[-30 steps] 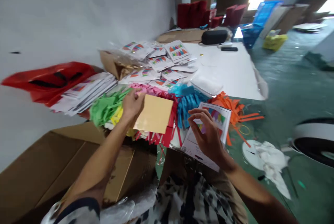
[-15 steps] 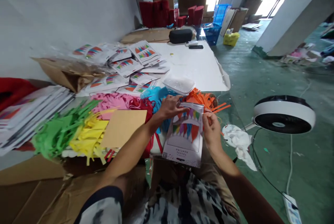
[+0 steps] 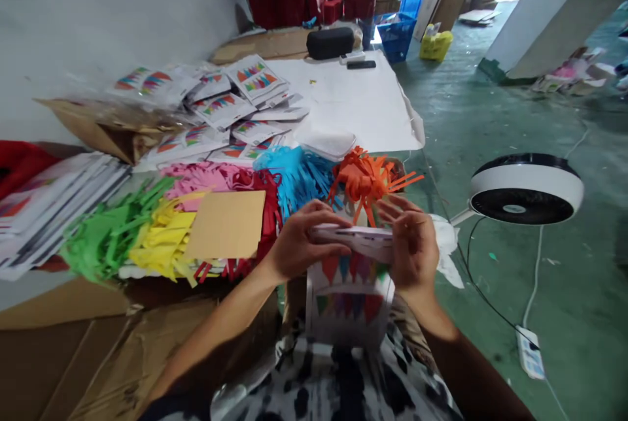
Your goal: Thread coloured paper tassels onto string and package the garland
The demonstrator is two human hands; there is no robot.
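A flat white packet [image 3: 348, 300] printed with rows of coloured tassel bunting is tilted over my lap, its upper edge towards me. My left hand [image 3: 304, 238] pinches the left end of that edge between thumb and fingers. At the right end, my right hand [image 3: 415, 248] grips the edge, a few fingers lifted off. The packet's print is blurred. Just beyond it lie bundles of orange tassel strips [image 3: 366, 176] and blue tassel strips [image 3: 292, 176]. A tan card square [image 3: 228, 225] rests left of my left hand on yellow strips [image 3: 159, 248] and red strips [image 3: 267, 212].
Green strips [image 3: 105, 231] and pink strips [image 3: 201, 177] lie further left, beside a stack of printed cards [image 3: 59, 205]. Similar packets [image 3: 223, 110] are heaped on the white-covered table [image 3: 353, 101]. To my right stands a fan [image 3: 527, 189]; its cable runs to a power strip [image 3: 530, 352].
The packet has tipped so its upper edge now faces me. My left hand has moved down to this edge, and my right hand has shifted slightly right. The view has tilted down.
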